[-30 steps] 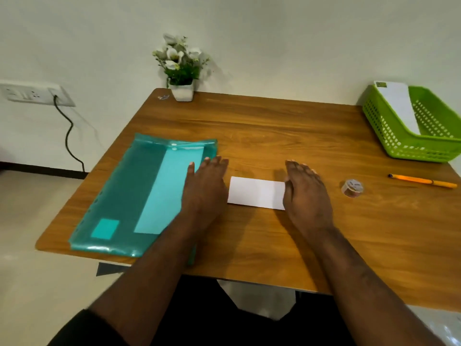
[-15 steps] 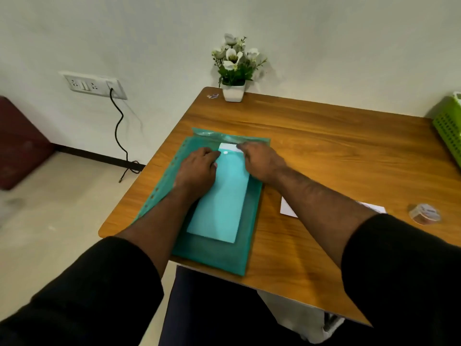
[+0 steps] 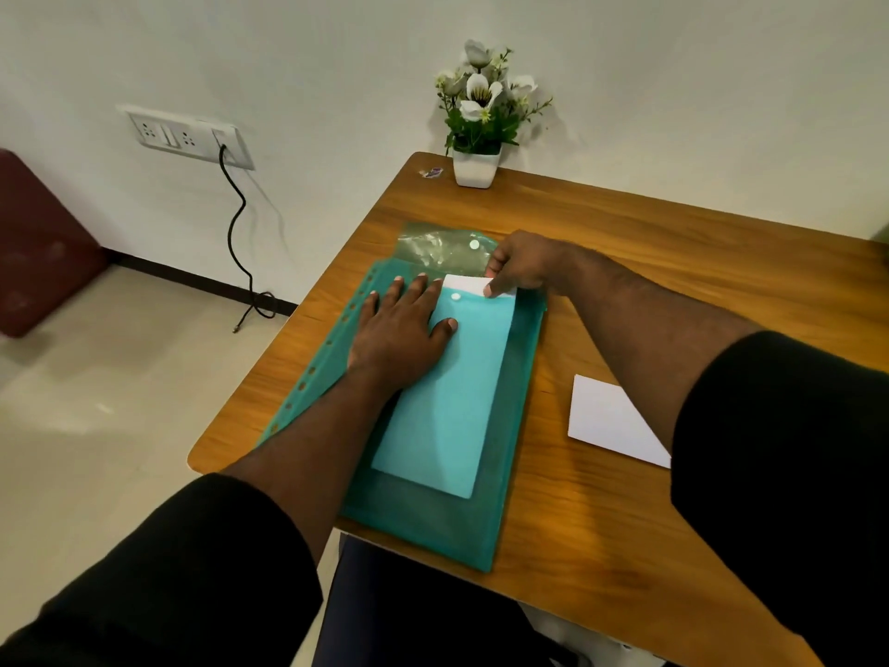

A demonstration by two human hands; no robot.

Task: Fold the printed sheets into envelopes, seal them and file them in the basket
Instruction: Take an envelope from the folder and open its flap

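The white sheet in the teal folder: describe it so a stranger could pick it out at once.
Start at the wooden table, then go to the translucent teal plastic folder on its left side. At the folder's open top, the right hand pinches a white paper sheet poking out. Unlike the folded white paper lying loose to the right, it sits mostly inside the folder.

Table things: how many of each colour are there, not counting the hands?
Teal: 1, the plastic folder
White: 3, the sheet poking from the folder, the folded paper, the flower pot
Total: 4
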